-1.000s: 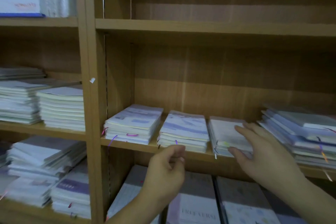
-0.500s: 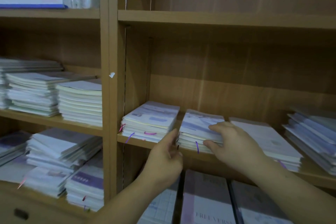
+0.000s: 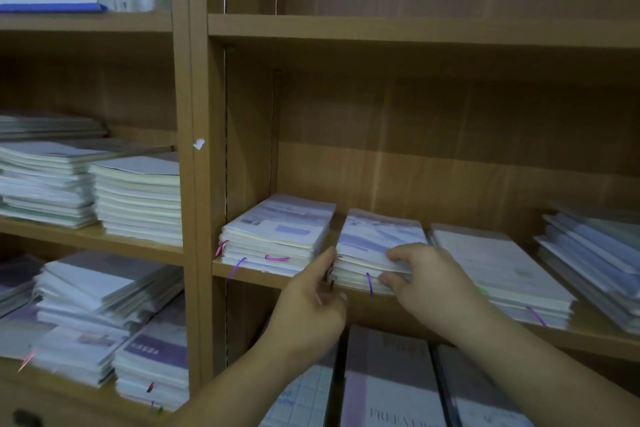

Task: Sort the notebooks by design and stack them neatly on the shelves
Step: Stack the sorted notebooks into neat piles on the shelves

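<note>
Squaring a pile of notebooks, a person works with both hands at the front of the right bay's middle shelf. The right hand pinches the second stack at its near right corner, fingers curled over the top cover and thumb against the lower books. The left hand sets its thumb against the stack's near left corner; its other fingers curl inward, and whether they hold anything cannot be told.

The stack lies on the board between the first stack and the third stack, close to both. Done well, the step likely calls for even pressure from both sides and a straight push back, so the covers line up without nudging the neighbours. A purple ribbon hangs over the board's lip and could snag. Sideways room is tight. Above, up to the upper shelf, it is generous, and bare board shows behind the stacks.
</note>
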